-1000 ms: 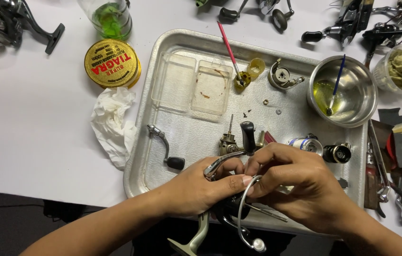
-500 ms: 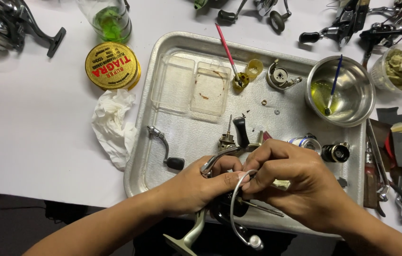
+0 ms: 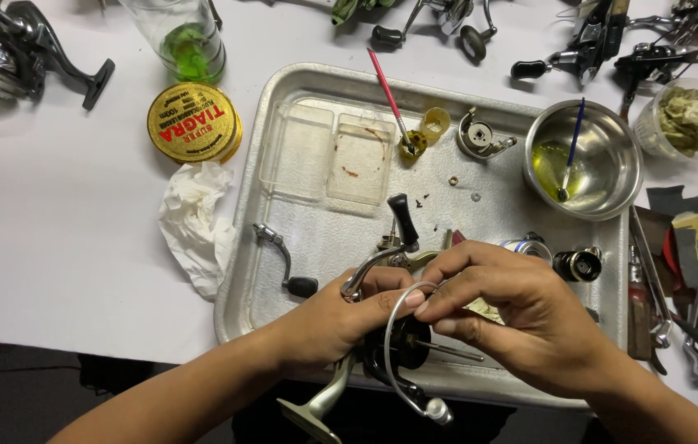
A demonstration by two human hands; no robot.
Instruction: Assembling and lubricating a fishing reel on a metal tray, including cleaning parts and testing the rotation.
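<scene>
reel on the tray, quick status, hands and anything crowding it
Left hand grips fishing reel body; right hand pinches its wire bail. Reel held over metal tray near edge. Loose crank handle lies just left, apart.

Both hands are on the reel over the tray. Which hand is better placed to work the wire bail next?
Probably the right hand: its fingertips already pinch the wire bail near its top. The left hand is wrapped around the reel body, steadying it, so freeing it would likely loosen the hold.
</scene>
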